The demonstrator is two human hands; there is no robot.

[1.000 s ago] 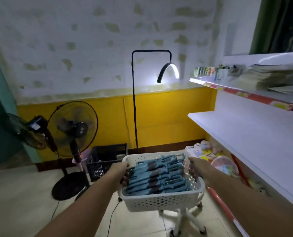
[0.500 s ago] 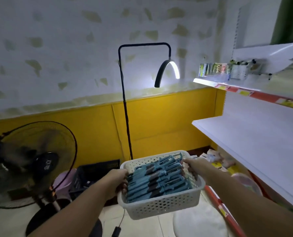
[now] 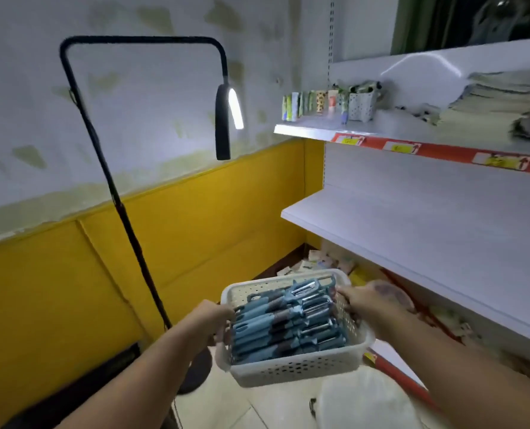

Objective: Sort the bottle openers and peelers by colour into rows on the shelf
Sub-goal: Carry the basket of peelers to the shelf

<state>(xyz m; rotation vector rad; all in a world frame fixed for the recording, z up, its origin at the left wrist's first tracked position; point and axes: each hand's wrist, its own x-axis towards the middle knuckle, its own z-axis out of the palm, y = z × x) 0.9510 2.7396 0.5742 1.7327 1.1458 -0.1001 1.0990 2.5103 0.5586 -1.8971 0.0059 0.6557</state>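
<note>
One basket between lamp and shelf

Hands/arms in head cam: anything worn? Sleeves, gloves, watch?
Nothing worn that shows. The left hand and right hand are bare: no gloves, rings or watch visible. Both forearms bare to the frame edge, no sleeves. Right hand has a blotchy dark patch on its back; ink or shadow, cannot tell.

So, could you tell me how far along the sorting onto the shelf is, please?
Barely started. Done: nothing, as the visible part of the white shelf carries no tools. In hand: the left hand and right hand grip the white basket, packed with blue-handled tools. Left: laying out every row.
</note>
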